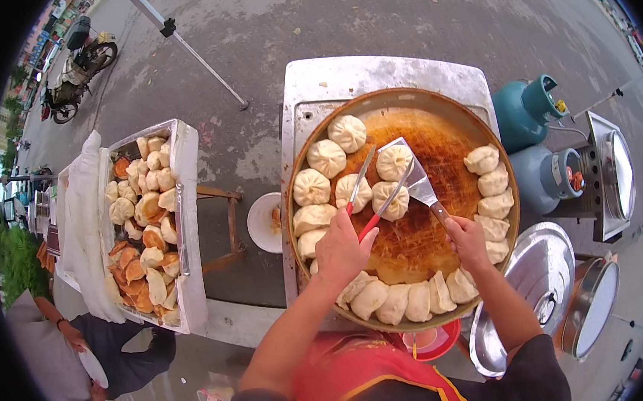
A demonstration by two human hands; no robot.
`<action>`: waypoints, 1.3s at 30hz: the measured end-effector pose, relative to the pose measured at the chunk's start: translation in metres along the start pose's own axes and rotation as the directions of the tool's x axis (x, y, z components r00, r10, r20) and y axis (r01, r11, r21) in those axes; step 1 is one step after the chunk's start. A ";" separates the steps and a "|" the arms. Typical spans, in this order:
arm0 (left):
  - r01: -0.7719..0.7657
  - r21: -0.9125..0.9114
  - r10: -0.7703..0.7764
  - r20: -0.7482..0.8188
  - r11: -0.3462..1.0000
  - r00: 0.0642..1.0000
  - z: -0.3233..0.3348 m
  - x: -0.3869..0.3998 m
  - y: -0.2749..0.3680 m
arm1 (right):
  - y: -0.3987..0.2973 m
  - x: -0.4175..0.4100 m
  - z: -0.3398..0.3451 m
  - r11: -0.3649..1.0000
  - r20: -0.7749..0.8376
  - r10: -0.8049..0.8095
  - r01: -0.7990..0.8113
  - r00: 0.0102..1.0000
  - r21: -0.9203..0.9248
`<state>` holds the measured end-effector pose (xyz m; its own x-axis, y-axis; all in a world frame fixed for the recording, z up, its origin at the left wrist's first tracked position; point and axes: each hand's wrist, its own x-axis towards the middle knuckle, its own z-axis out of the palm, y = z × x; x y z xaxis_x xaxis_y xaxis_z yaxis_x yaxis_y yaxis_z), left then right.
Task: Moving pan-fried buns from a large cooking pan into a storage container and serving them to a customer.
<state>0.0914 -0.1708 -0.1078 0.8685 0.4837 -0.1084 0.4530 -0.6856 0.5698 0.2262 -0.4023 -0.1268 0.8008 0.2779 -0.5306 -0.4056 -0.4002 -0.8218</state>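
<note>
A big round pan (425,238) with a browned, oily base holds pleated buns (311,187) at its left and folded dumplings (418,301) along its bottom and right rim. My left hand (343,250) grips red-handled metal tongs (360,181), whose arms are spread on either side of a pleated bun (391,200). In my right hand (467,240) is the wooden handle of a metal spatula (420,182). Its blade lies in the pan's middle, under or against another pleated bun (394,162); how far under cannot be told.
At left, a foam box (190,232) holds cooked buns and dumplings beside a white cloth (86,228). A white bowl (261,224) sits near the pan. Two gas cylinders (522,114), a large metal lid (547,274) and a pot (592,307) stand right. A person (58,358) holds a plate, lower left.
</note>
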 end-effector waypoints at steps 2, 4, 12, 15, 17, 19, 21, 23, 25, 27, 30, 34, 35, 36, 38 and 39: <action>0.023 -0.010 -0.022 0.013 1.000 1.000 0.006 -0.016 0.000 | 0.011 -0.017 -0.002 0.996 -0.082 -0.061 0.055 0.995 -0.072; 0.021 -0.018 -0.021 -0.015 1.000 1.000 0.009 -0.026 -0.002 | 0.010 -0.035 -0.012 0.956 -0.170 -0.184 0.137 0.968 -0.258; -0.061 0.039 0.058 0.070 0.997 0.996 0.015 -0.001 -0.001 | 0.004 -0.179 -0.030 0.940 0.041 0.334 -0.330 0.942 -0.090; -0.073 0.109 0.063 0.095 0.991 0.993 0.027 0.006 0.010 | 0.035 -0.166 0.022 0.886 0.150 0.353 -0.382 0.923 0.263; 0.025 0.126 -0.039 0.110 0.992 0.993 0.040 0.004 0.004 | 0.033 -0.138 0.072 0.861 0.077 0.280 -0.285 0.957 0.422; 0.016 0.118 -0.028 0.107 0.993 0.994 0.044 0.007 0.016 | 0.026 -0.109 0.102 0.837 -0.036 0.231 -0.180 0.972 0.517; 0.024 0.125 -0.037 0.108 0.992 0.993 0.053 0.006 0.015 | 0.029 -0.087 0.125 0.881 -0.102 0.148 -0.084 0.984 0.466; 0.021 0.108 -0.029 0.071 0.994 0.997 0.058 0.006 0.012 | 0.032 -0.080 0.131 0.915 -0.156 0.061 0.007 0.986 0.403; 0.074 0.050 -0.076 0.031 0.996 0.997 0.055 0.005 0.015 | 0.035 -0.076 0.134 0.944 -0.196 -0.071 0.130 0.978 0.303; 0.105 0.003 -0.105 0.000 0.994 0.994 0.052 -0.002 0.015 | 0.059 -0.070 0.136 0.957 -0.249 -0.201 0.244 0.947 0.155; 0.100 -0.154 -0.123 -0.152 0.983 0.981 0.052 -0.015 0.007 | 0.041 -0.084 0.134 0.893 -0.242 -0.439 0.390 0.865 -0.225; 0.058 -0.235 -0.126 -0.288 0.970 0.949 0.024 -0.025 0.014 | 0.007 -0.108 0.141 0.927 -0.171 -0.317 0.343 0.933 0.149; 0.039 -0.280 -0.129 -0.310 0.959 0.942 0.012 -0.028 0.004 | -0.006 -0.115 0.151 0.913 -0.107 -0.339 0.354 0.935 0.204; 0.085 -0.275 -0.173 -0.315 0.958 0.933 -0.003 -0.033 -0.006 | -0.016 -0.121 0.162 0.920 -0.047 -0.338 0.340 0.940 0.193; 0.134 -0.278 -0.226 -0.331 0.951 0.916 -0.038 -0.038 -0.025 | -0.036 -0.129 0.189 0.926 0.023 -0.344 0.335 0.939 0.172; 0.192 -0.237 -0.272 -0.373 0.952 0.887 -0.056 -0.043 -0.035 | -0.045 -0.137 0.205 0.930 0.090 -0.333 0.310 0.939 0.199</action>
<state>0.0273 -0.1371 -0.0773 0.5718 0.8187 0.0527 0.5506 -0.4307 0.7151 0.0450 -0.2435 -0.0598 0.8469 0.4728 -0.2433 -0.2160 -0.1121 -0.9699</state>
